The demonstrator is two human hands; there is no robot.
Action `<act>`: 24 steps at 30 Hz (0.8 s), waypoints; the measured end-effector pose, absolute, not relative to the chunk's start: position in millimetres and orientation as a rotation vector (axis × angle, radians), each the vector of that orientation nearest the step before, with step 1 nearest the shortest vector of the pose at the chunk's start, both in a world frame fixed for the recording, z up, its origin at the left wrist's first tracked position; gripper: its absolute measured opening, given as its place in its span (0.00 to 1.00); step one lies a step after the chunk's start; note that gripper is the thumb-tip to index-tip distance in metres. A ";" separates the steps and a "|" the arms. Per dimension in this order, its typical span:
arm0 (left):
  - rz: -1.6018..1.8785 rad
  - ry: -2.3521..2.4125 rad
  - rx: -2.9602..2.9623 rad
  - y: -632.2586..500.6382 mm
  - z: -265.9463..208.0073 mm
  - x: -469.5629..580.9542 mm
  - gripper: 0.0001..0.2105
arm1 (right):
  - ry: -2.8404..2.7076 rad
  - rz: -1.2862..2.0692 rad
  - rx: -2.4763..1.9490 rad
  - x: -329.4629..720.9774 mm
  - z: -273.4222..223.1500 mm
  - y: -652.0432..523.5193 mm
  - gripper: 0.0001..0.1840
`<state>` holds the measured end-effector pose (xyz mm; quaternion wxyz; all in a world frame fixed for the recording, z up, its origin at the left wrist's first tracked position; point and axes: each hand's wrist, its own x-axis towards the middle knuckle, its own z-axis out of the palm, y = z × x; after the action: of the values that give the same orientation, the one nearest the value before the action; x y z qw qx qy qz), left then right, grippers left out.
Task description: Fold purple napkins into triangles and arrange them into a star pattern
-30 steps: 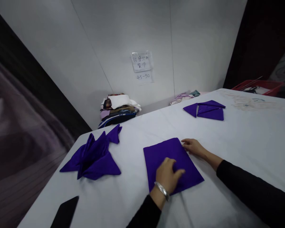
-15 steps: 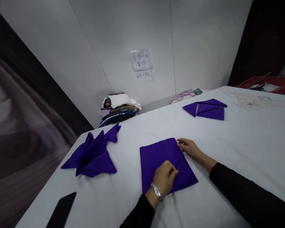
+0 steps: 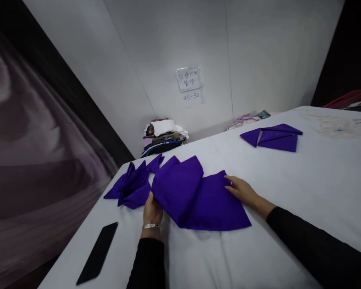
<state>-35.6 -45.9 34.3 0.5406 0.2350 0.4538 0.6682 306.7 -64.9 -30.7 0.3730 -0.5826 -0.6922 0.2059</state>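
Purple napkin (image 3: 180, 184), partly folded open

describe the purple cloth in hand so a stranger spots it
On the white table, look between left hand and right hand. Unlike the purple bundle at left and folded piece farther right, the purple cloth has a hand at each side.

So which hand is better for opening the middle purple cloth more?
Probably the left hand: it holds the middle purple cloth by its raised side, while the right hand is at the edge of the part lying flat.
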 end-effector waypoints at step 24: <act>0.923 2.087 1.826 -105.7 40.1 -46.1 0.11 | -0.711 1.316 -1.381 411.8 -2.9 -101.5 0.31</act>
<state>-46.1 -105.7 40.1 0.1093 0.6211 0.7098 0.3138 411.8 -101.5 -2.9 0.5250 -0.5774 -0.2973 0.5501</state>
